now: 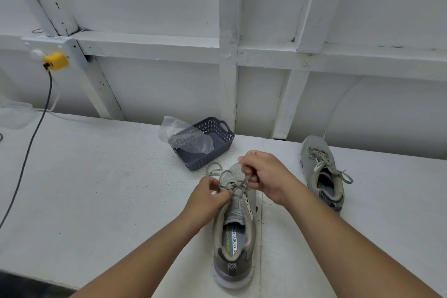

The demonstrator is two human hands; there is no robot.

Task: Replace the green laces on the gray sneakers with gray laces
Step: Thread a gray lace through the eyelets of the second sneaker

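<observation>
Both arms reach forward over the sneaker [234,232]: left hand [208,195] and right hand [267,176] each pinch its lace [223,174].

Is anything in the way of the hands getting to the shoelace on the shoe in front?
No, nothing visible is in the way. The left hand and right hand already pinch the lace over the near sneaker. The basket sits behind, and the other sneaker lies off to the right.
</observation>
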